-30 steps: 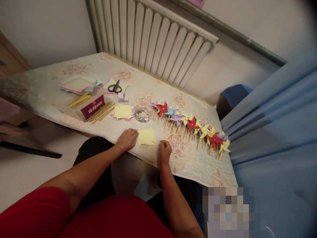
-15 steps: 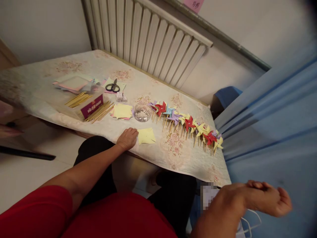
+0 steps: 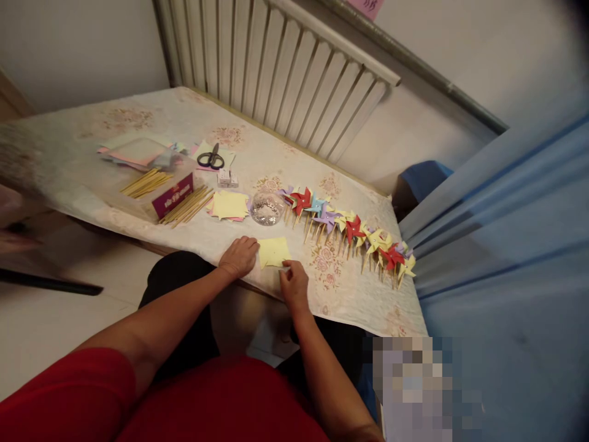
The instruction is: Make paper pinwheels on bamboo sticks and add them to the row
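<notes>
A square of yellow paper with slits at its corners lies near the front edge of the table. My left hand rests at its left side, fingers together on the paper's edge. At the lower right corner of the sheet is my right hand, its thumb and forefinger closed on that corner. Just beyond the sheet stands a clear round dish of small shiny pieces. To the dish's left lies a stack of similar cut papers, yellow on top.
Finished paper pinwheels on sticks lie in a row at the right. Wooden sticks lie by a clear plastic tray with a purple label. Scissors and small white boxes are behind. A radiator borders the table.
My right hand has come in from the far right, beside the curtain, to the yellow paper's lower right corner. My left hand has stayed at the paper's left edge.
</notes>
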Motion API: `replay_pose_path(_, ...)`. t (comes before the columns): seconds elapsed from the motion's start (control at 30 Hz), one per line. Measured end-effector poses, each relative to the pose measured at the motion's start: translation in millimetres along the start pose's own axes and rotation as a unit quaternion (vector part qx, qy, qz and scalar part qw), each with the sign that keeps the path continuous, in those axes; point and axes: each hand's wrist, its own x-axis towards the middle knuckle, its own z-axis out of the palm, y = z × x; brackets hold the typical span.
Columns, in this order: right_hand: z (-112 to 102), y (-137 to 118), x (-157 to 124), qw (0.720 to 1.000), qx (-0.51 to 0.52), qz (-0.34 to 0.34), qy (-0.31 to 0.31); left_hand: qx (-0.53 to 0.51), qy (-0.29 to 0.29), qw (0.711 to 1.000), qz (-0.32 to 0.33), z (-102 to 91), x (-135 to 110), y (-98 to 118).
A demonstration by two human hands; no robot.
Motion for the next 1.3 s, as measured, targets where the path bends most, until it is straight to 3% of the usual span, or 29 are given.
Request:
replay_pose_path(0.13,29.5,6.4,-8.9,0.993,-0.085,-0.080,-0.026,-0.007,0.000,1.000,0.000,-0.9,0.1,-0.1)
replay_pose_path(0.43,51.1,29.6,-7.3,0.982,-0.162,-0.100,-0.013,-0.009,-0.004,1.000,-0.006,-1.7,-0.6,0.8)
replay_pose_path(1.03,61.0,32.5,-4.5,0.973,-0.211,-0.089,0.022,-0.052,0.046,0.998,0.001,9.5,-6.2,-2.6)
replay_pose_path(1.3,58.4,32.2,-3.8,0.981,-0.177,-0.081,0.021,-0.049,0.037,0.998,0.020,17.2,-9.7,18.8)
